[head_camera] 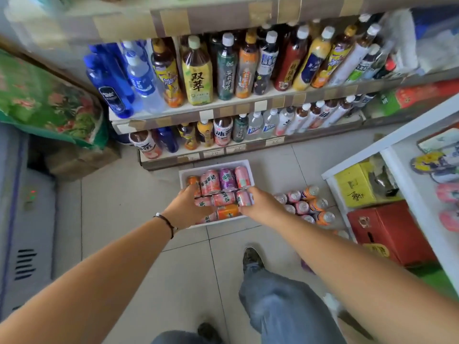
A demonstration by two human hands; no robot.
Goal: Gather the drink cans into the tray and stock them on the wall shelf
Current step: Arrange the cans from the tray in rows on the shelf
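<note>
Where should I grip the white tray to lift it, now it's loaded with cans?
Take the white tray by its two long side walls, one hand from the left, the other hand from the right. The cans lie loose inside, so a level two-sided grip likely keeps them from rolling.

yellow-label bottle point(197, 75) reads 双萃; pink can point(210, 182) reads 美年达.

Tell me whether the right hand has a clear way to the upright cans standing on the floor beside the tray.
Probably yes. The right hand rests at the tray's right edge, and the upright cans stand uncovered just to its right, with nothing between.
</note>
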